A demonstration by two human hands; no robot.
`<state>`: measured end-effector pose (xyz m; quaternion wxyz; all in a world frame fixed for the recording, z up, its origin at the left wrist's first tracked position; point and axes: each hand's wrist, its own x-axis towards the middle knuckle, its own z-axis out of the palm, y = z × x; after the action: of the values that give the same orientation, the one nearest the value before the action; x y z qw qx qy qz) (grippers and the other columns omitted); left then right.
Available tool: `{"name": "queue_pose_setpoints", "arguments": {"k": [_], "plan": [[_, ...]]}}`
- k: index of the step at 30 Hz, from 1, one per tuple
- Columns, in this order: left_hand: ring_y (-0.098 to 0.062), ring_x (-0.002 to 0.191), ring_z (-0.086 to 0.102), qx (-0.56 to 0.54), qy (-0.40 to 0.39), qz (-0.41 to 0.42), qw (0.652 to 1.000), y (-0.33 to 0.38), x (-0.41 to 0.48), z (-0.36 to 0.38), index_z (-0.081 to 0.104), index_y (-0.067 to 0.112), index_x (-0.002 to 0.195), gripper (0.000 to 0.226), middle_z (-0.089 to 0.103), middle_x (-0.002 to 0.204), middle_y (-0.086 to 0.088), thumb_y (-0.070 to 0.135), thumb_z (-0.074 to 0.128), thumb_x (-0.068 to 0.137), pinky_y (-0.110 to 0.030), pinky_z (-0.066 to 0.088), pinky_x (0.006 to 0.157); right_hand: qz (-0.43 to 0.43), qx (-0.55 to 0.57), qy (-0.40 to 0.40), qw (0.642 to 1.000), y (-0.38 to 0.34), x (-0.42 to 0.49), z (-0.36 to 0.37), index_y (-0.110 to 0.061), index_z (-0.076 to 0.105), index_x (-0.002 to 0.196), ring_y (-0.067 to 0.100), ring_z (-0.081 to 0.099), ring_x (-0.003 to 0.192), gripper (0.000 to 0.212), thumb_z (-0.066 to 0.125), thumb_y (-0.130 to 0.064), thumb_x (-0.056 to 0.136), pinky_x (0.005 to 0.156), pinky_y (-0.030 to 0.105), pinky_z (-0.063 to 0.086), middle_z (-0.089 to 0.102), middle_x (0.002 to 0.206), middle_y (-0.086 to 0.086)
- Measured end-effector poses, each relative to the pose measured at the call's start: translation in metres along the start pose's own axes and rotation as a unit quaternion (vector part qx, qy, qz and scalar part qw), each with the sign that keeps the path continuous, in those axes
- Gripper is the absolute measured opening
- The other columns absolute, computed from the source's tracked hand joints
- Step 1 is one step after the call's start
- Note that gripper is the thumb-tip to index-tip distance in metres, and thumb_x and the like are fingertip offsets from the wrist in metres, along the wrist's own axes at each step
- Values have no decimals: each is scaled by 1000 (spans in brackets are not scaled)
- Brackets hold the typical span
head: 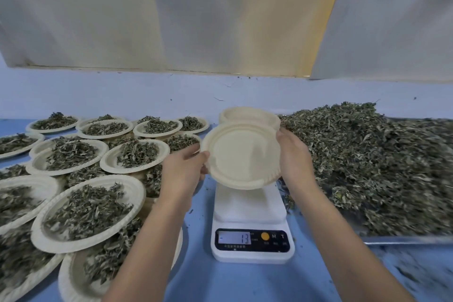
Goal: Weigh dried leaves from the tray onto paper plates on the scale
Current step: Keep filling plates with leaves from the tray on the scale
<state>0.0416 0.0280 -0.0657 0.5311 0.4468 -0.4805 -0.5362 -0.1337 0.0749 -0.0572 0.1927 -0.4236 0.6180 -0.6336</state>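
head: hands grip round, ridged paper plate.

Pale blue wall; cream sheets hang above; blue tabletop.

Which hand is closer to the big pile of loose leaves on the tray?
Right. The right hand holds the right rim of the empty plate, beside the leaf pile; the left hand holds the opposite rim, the plate between it and the pile.
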Motion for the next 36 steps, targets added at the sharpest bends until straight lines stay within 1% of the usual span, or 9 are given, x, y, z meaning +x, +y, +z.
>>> {"name": "queue_pose_setpoints", "arguments": {"k": [2, 5, 9, 12, 20, 27, 30, 34, 36], "plan": [[-17, 51, 37, 23, -3, 12, 1000, -4, -2, -2, 64, 27, 93, 18, 56, 58, -4, 9, 61, 90, -29, 32, 54, 20, -3, -1, 1000, 7, -3, -5, -12, 66, 108, 19, 58, 102, 30, 41, -25, 98, 88, 36, 45, 66, 108, 1], [-20, 50, 46, 64, 23, 2, 998, -11, -2, -4, 66, 7, 69, 25, 62, 56, -9, 21, 57, 89, -29, 38, 55, 54, -34, 22, 998, 18, -4, -11, -6, 53, 69, 19, 46, 68, 31, 44, -22, 94, 64, 31, 30, 52, 69, 8], [-18, 41, 58, 86, 32, -45, 995, -23, 5, -6, 70, 4, 72, 35, 70, 62, -11, 27, 53, 91, -25, 43, 47, 91, -77, 10, 993, 33, -7, -15, 9, 54, 76, 31, 46, 67, 36, 45, -22, 93, 64, 32, 26, 52, 77, 29], [-19, 42, 60, 105, 35, -60, 992, -31, 7, -7, 70, 1, 75, 34, 70, 61, -10, 24, 51, 92, -22, 42, 41, 107, -94, -9, 990, 40, -7, -14, -9, 47, 69, 21, 40, 66, 29, 44, -25, 94, 62, 33, 22, 44, 69, 13], [-20, 40, 58, 120, 38, -77, 989, -37, 9, -8, 68, -1, 74, 33, 69, 59, -10, 22, 51, 90, -25, 44, 45, 94, -154, -13, 983, 50, -5, -11, -13, 32, 57, 19, 35, 56, 44, 40, -25, 98, 51, 33, 18, 41, 58, 3], [-24, 50, 61, 148, 32, -77, 985, -38, 8, -9, 63, 2, 74, 32, 69, 71, -11, 24, 49, 91, -30, 44, 53, 79, -158, 5, 984, 56, -3, -14, -13, 30, 60, 19, 31, 58, 40, 38, -21, 98, 54, 36, 18, 35, 60, 2], [-23, 64, 56, 237, 51, 10, 970, -32, 3, -8, 58, 2, 73, 28, 66, 82, -22, 19, 45, 91, -40, 47, 61, 57, -131, 37, 989, 53, -5, -17, -1, 46, 70, 25, 42, 67, 34, 40, -21, 97, 58, 36, 28, 49, 68, 13], [-30, 74, 59, 244, 49, 122, 961, -21, -11, 4, 65, -2, 83, 29, 69, 86, -17, 17, 45, 92, -39, 48, 73, 45, -62, 66, 995, 50, -1, -27, -13, 63, 99, 22, 60, 100, 23, 41, -23, 96, 86, 38, 45, 64, 95, 2], [-18, 75, 65, 202, 3, 118, 972, -15, -19, 17, 70, 8, 86, 26, 71, 81, -3, 16, 46, 92, -36, 49, 77, 42, -35, 71, 996, 51, 3, -35, -19, 63, 104, 15, 61, 100, 23, 42, -19, 96, 94, 38, 47, 66, 98, -6]]}}
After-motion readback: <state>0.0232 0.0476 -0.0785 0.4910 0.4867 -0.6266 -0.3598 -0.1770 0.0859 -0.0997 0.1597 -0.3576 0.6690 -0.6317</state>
